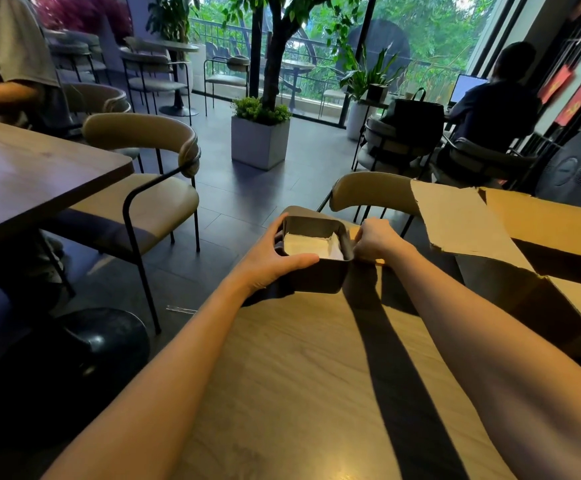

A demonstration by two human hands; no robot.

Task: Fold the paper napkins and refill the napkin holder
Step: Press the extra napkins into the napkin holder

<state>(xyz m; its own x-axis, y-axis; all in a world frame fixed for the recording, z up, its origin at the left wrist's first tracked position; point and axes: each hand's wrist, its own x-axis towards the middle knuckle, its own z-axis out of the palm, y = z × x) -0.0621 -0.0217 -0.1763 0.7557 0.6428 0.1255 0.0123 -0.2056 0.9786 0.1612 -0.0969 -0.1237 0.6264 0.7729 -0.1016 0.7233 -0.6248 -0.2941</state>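
The left hand (275, 258) grasps the holder (320, 276), the right hand (377, 240) is curled at its right side, grip unclear; napkins (311, 245) lie inside, so refilling seems underway and next probably needs more folded ones.

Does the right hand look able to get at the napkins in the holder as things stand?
Probably yes: the napkin holder is open-topped, the napkins lie exposed, the right hand sits beside its right wall, and the left hand grips only the rim.

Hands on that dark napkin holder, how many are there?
2. The left hand grips the napkin holder at its near left corner; the right hand grips its right side. None seems hidden.
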